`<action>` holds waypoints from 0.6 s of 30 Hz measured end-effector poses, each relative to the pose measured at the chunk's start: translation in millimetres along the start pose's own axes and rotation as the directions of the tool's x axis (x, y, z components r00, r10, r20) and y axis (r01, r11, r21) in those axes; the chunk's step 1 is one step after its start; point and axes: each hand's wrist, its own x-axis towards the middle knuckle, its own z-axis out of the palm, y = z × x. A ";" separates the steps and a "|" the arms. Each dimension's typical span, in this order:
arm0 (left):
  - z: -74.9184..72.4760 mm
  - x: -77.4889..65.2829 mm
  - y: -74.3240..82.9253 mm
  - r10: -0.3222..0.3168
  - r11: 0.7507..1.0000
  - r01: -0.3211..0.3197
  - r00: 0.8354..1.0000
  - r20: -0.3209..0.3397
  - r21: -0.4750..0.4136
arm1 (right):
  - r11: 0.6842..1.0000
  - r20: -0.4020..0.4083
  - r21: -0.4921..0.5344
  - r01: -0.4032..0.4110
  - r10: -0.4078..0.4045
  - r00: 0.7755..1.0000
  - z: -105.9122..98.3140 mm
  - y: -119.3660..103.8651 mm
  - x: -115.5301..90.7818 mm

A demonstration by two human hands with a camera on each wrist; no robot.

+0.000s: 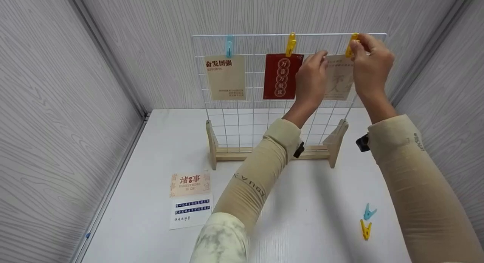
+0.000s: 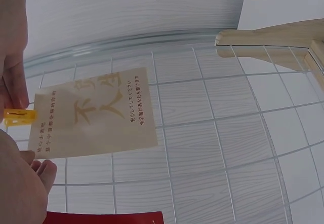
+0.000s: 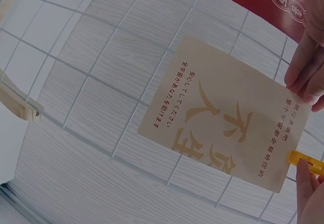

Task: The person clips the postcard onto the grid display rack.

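Observation:
A beige card (image 3: 223,117) with brown characters lies against the upper right of the white wire grid (image 1: 257,125). My left hand (image 1: 313,79) pinches this card at its upper left corner. At its top edge, my right hand (image 1: 374,62) grips a yellow clip (image 1: 351,45) between thumb and fingers. The clip's tip overlaps the card's edge in both wrist views. Just left of my left hand, a red card (image 1: 278,76) hangs from another yellow clip (image 1: 290,44). Farther left, a cream card (image 1: 227,78) hangs from a blue clip (image 1: 229,47).
The grid stands in a wooden base (image 1: 220,156) on the white table (image 1: 151,142). A pink card (image 1: 189,183) and a white card (image 1: 191,214) lie at the front left. A loose blue clip (image 1: 368,212) and yellow clip (image 1: 365,229) lie at the front right.

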 end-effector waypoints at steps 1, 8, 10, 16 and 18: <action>-0.7 -1.9 -0.5 0.002 1.000 -0.002 1.000 -0.002 -0.010 | 1.000 0.001 -0.008 0.004 -0.004 1.000 -0.3 -0.6 -1.0; -8.4 -24.1 -4.7 0.006 0.996 -0.006 1.000 0.005 -0.092 | 0.998 -0.015 -0.054 0.020 -0.020 1.000 -7.4 -0.1 -5.6; -12.1 -33.2 -7.4 0.007 0.994 -0.006 1.000 0.008 -0.111 | 0.998 -0.016 -0.057 0.028 -0.029 0.999 -11.0 3.1 -8.0; -26.2 -69.4 -24.7 0.030 0.981 -0.019 0.998 0.052 -0.193 | 0.999 -0.020 -0.032 0.031 -0.032 0.999 -25.5 20.6 -25.7; -32.2 -83.7 -33.4 0.039 0.973 -0.020 0.996 0.075 -0.231 | 1.000 -0.024 -0.005 0.026 -0.026 0.999 -31.5 27.5 -34.9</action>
